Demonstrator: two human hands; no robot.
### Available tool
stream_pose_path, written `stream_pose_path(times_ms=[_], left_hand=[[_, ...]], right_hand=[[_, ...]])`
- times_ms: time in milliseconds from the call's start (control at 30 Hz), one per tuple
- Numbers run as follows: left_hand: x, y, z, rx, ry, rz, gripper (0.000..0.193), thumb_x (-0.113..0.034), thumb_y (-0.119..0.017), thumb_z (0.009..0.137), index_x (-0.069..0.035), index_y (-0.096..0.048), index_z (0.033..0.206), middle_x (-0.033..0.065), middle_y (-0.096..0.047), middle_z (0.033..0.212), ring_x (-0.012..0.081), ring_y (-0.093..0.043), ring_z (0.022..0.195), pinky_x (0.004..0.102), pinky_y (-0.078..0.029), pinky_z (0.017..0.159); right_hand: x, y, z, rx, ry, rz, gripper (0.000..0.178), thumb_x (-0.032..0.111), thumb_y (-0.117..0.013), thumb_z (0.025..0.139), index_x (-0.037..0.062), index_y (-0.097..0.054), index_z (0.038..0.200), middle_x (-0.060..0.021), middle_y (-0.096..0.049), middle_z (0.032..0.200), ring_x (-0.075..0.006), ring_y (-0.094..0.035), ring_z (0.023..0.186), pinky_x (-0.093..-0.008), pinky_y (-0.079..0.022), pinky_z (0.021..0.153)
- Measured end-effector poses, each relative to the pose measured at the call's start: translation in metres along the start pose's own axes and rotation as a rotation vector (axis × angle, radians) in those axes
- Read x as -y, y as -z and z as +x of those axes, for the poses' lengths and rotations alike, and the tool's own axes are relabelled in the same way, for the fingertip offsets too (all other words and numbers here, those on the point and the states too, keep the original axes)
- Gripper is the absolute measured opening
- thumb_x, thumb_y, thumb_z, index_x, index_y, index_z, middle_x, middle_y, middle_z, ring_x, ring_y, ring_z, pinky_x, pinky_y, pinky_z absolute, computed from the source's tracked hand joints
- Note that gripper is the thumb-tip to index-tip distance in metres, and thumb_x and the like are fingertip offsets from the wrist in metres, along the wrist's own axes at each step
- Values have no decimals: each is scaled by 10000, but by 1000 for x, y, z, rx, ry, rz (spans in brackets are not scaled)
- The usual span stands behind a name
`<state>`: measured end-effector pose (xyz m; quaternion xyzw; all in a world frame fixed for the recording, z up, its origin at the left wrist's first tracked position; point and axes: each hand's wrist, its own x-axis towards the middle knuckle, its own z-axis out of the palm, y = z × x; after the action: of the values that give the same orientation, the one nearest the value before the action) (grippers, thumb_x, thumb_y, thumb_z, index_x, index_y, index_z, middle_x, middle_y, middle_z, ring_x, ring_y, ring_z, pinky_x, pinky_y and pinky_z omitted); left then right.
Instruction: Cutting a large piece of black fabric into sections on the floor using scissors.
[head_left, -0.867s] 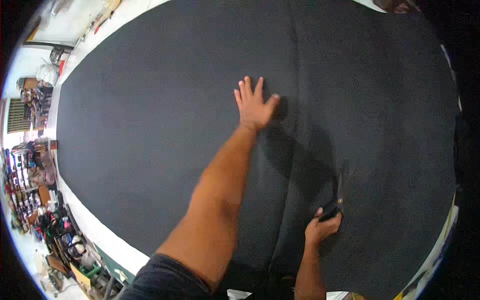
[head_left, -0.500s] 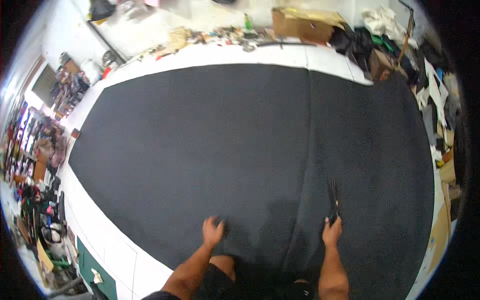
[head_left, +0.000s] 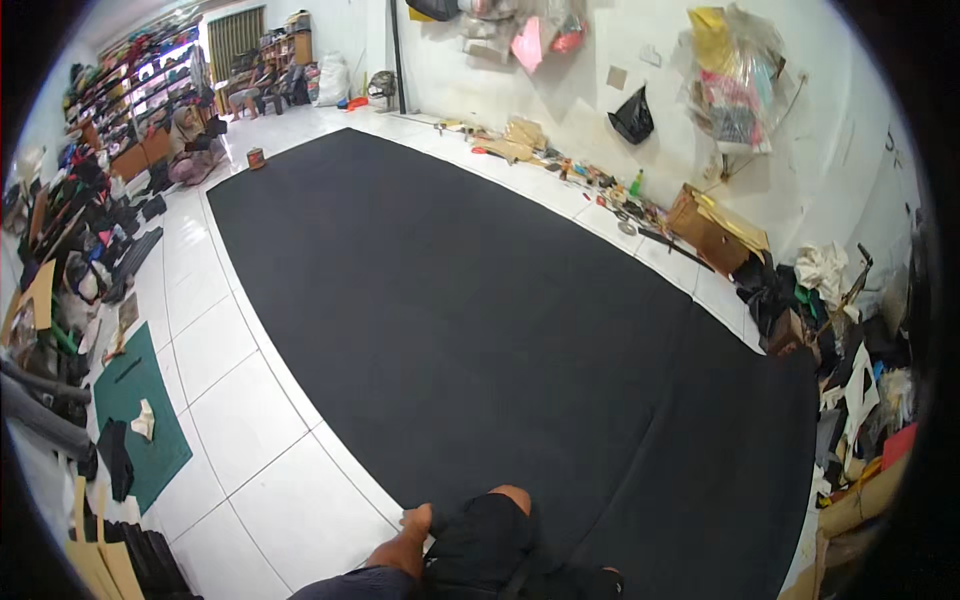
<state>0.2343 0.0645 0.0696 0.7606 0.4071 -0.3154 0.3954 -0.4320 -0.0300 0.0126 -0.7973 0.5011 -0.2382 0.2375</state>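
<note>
A large sheet of black fabric lies spread over the white tiled floor, with a long crease across its right part. My left hand is low down at the fabric's left edge, beside my bent knee. Its fingers look curled in; whatever they hold, if anything, is hidden. My right hand is out of the picture, and so are the scissors.
A green mat lies on the tiles at left. A tin stands by the fabric's far left corner, near a seated person. Small clutter and a cardboard box line the wall; heaped scraps border the right side.
The view has swung left and up. My left hand has gone from the fabric's surface to its left edge. My right hand, which held scissors, has left the picture.
</note>
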Motion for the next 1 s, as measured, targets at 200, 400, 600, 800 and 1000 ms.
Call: stream_pose_path(times_ms=[200,400,600,800,1000], left_hand=[[5,14,43,142,-474,135,674,-404,-611,739,70,-554,1215,314,-516,1288,417,-491,1231,420,-420,1022],[-25,80,53,288,-930,821,596,-428,-564,753,47,-632,1107,292,-589,1185,412,-554,1144,413,-452,972],[-85,79,55,451,-1030,718,571,-407,-670,760,17,-638,1142,227,-656,1121,343,-619,1086,396,-486,920],[-115,106,25,377,-1220,568,451,-338,-699,811,17,-659,1087,186,-680,1083,286,-654,1025,366,-511,871],[-28,104,-81,490,-1231,350,411,-284,-683,854,10,-630,1137,176,-664,1086,262,-629,1031,360,-479,901]], right_hand=[[48,-20,28,56,-102,109,429,227,-576,927,-17,-511,1273,-263,-566,1182,-392,-566,1052,-452,-457,878],[92,-67,-36,66,-408,274,411,209,-576,909,-24,-530,1244,-259,-576,1173,-382,-575,1057,-445,-461,895],[109,-77,-70,47,-715,419,394,192,-575,891,-31,-549,1215,-255,-586,1163,-372,-585,1063,-439,-466,912],[96,-47,-63,92,-954,505,377,174,-575,873,-37,-568,1185,-251,-596,1153,-362,-595,1068,-432,-471,928],[84,-48,4,303,-1083,575,362,157,-575,855,-44,-587,1156,-248,-605,1144,-351,-604,1074,-425,-476,945]])
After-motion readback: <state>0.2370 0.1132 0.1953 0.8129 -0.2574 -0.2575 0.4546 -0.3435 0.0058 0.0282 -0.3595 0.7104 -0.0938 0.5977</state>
